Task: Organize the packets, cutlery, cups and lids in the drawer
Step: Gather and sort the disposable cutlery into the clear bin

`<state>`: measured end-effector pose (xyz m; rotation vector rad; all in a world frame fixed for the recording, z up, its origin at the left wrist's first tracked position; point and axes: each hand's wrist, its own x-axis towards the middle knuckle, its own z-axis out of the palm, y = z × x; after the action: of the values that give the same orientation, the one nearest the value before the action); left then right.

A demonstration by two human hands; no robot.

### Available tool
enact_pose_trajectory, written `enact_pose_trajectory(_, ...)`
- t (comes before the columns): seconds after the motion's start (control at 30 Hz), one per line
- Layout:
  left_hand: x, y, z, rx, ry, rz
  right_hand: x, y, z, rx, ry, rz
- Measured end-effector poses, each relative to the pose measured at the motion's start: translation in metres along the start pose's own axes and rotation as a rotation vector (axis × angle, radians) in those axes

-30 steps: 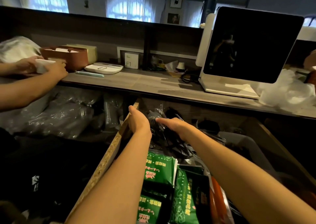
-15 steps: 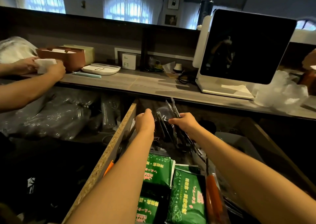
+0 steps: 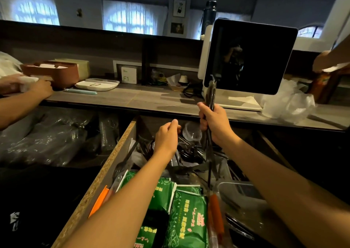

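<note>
My right hand [image 3: 215, 123] is clenched around a bundle of dark wrapped cutlery [image 3: 211, 94], held upright at about one o'clock above the open drawer [image 3: 106, 170], lifted clear, I judge, so the pieces hang together and can be set down as one group. My left hand [image 3: 166, 137] hovers loosely curled and empty at twelve o'clock over the tangle of cutlery at the back, ready to help square the bundle, while the green packets [image 3: 186, 215] lie at six o'clock near me.
</note>
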<state>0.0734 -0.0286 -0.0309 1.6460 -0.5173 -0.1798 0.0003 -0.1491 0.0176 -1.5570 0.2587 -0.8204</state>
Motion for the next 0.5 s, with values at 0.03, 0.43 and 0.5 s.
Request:
enact_pose_trajectory(0.03, -0.001, -0.001, 0.003, -0.034, -0.045, 0.010, 0.001, -0.005, -0.002, 0.057, -0.004, 0.001)
enact_pose_trajectory(0.43, -0.059, 0.022, 0.041, -0.073, -0.821, -0.018, -0.007, -0.032, -0.062, 0.772, 0.327, 0.058)
enact_pose_trajectory(0.5, -0.063, 0.023, 0.044, -0.033, -0.866, 0.065, -0.015, -0.033, -0.074, 0.786, 0.400, 0.079)
